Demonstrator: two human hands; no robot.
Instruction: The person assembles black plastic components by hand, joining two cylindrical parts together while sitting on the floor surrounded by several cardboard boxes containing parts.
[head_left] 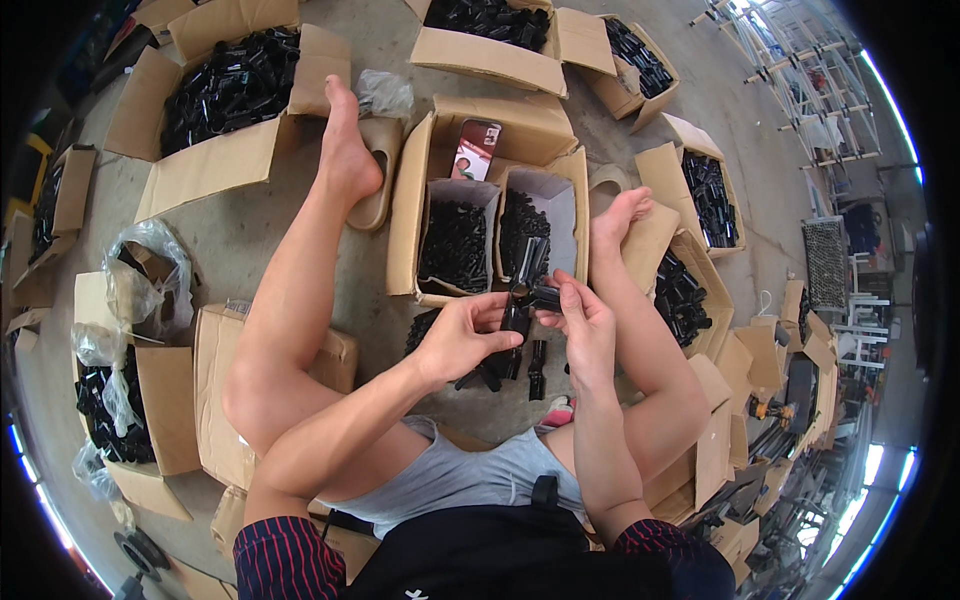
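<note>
Two hands (462, 338) (590, 325) grip perhaps three black tubes (533, 260), near one phone (474, 150), two trays (565, 215).

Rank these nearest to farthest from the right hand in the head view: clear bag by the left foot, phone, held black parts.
From the right hand:
1. Held black parts: at its fingertips.
2. Phone: ahead, inside the carton.
3. Clear bag: farther ahead and left, by the left foot.

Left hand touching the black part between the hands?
Touching: the head view shows the left hand gripping the lower end of the black part.
</note>
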